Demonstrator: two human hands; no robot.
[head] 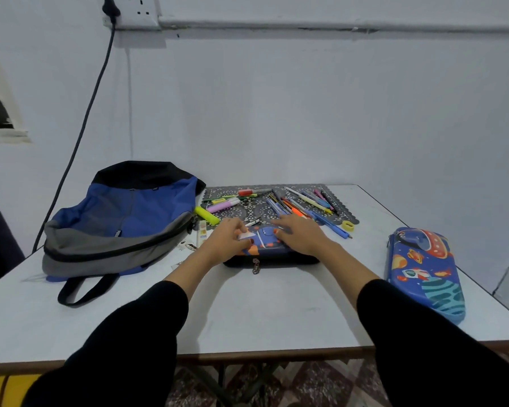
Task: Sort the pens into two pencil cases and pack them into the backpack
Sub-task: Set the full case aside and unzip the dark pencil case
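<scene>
A blue pencil case (266, 248) with a cartoon print lies in the middle of the table, its zip pull hanging toward me. My left hand (228, 240) rests on its left end and my right hand (301, 235) on its right end, fingers spread over the lid. A second blue space-print pencil case (425, 271) lies closed at the right. Several pens and highlighters (291, 202) are scattered on a patterned mat (247, 211) behind the case. The blue, grey and black backpack (121, 221) lies on the left of the table.
A yellow highlighter (206, 215) and a yellow sharpener (348, 225) lie at the mat's edges. A black cable (80, 136) hangs from a wall socket behind the backpack. The white table (262, 312) ends just before my sleeves.
</scene>
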